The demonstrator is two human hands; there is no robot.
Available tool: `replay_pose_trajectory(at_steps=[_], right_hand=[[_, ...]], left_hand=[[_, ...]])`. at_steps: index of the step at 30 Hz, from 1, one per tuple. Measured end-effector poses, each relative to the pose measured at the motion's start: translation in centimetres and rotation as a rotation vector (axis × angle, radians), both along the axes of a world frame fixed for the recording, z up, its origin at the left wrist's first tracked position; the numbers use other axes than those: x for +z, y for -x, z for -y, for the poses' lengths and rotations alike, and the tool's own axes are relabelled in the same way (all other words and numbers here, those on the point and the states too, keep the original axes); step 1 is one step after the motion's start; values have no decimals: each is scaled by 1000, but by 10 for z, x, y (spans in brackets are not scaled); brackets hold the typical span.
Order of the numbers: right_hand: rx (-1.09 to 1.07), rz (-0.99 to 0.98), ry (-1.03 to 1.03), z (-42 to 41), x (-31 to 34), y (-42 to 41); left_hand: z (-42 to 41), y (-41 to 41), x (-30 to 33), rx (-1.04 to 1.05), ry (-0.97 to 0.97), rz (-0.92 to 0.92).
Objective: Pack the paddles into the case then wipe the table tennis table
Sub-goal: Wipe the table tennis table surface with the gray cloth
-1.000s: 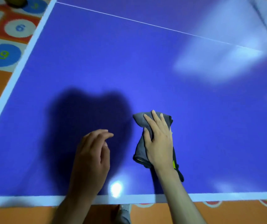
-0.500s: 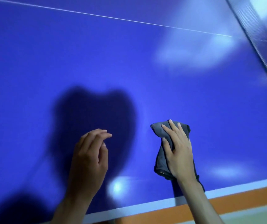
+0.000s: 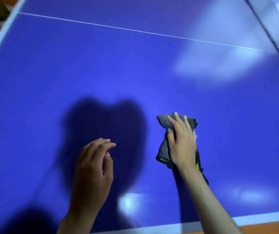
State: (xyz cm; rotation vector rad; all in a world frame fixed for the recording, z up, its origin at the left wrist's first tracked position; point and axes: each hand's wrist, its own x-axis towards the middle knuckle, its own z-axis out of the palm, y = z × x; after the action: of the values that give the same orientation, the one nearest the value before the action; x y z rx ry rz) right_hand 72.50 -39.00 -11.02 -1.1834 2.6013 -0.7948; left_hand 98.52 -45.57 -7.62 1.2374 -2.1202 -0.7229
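The blue table tennis table (image 3: 135,68) fills the view, with a thin white centre line running across its far part. My right hand (image 3: 181,141) lies flat on a bunched grey cloth (image 3: 164,120) with yellow-green trim and presses it onto the table near the front right. My left hand (image 3: 93,168) hovers over the table to the left of the cloth, fingers loosely curled and apart, holding nothing. No paddles and no case are in view.
The net (image 3: 273,26) crosses the top right corner. The table's white side edge (image 3: 0,34) runs along the upper left, its near edge (image 3: 261,218) along the bottom right. Orange floor (image 3: 270,229) lies beyond. My shadow darkens the table's middle.
The right hand and cloth slid to the right across the table, then a little away from me. The left hand kept its place. The view swung, so the left edge shows again.
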Motion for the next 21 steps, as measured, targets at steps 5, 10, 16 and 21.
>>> replay_pose_trajectory(at_steps=[5,10,16,21], right_hand=[[45,-15,-5,49,2,-78],[97,-51,-4,100,0,-157],[169,-94,7,177,-2,-271],[241,-164,-33,241,-4,-369]], left_hand=[[39,-60,3,40,0,8],[87,-134,9,115,3,4],[154,-220,11,192,3,4],[204,-281,10,230,-18,2]])
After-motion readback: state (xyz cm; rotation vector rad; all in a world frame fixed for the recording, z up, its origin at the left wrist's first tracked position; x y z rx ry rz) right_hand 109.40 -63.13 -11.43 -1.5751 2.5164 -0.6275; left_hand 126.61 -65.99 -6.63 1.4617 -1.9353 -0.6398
